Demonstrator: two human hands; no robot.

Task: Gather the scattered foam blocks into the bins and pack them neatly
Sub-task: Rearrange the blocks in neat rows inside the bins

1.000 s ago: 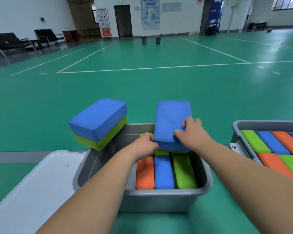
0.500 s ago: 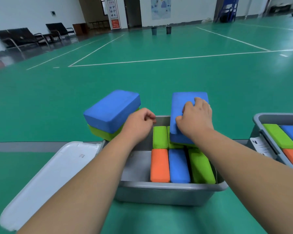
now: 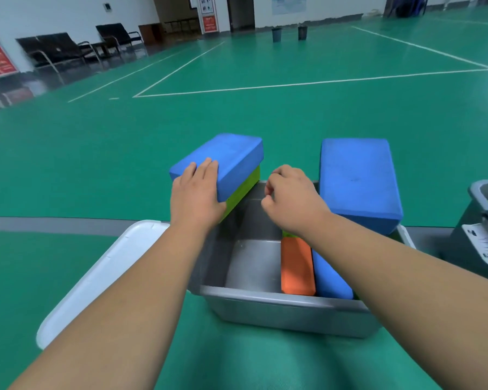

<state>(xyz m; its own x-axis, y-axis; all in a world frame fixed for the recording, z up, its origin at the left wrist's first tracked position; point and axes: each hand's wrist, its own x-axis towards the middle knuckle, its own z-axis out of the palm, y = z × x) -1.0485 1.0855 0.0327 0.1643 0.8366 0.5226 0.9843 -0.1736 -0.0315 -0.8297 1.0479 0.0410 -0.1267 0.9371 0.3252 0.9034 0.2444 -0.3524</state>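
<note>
A grey bin (image 3: 265, 295) sits on the green floor in front of me. Inside it, at the right, an orange block (image 3: 296, 266) and a blue block (image 3: 330, 277) stand on edge; its left half shows bare bottom. A large blue block (image 3: 355, 178) lies flat across the bin's far right corner. On the far left corner another blue block (image 3: 231, 156) is stacked on a green block (image 3: 247, 182). My left hand (image 3: 195, 198) holds that blue block's near corner, fingers on top and thumb on its side. My right hand (image 3: 290, 201) hovers over the bin, fingers curled, holding nothing.
A white lid (image 3: 102, 277) lies left of the bin, touching it. A second grey bin (image 3: 473, 220) with a paper label stands at the right edge. Black chairs (image 3: 68, 49) and two small dark buckets (image 3: 276, 33) are far off across the court.
My right hand let go of the right blue block and moved left over the bin. My left hand reached onto the left blue block. The view tilted down and shifted left.
</note>
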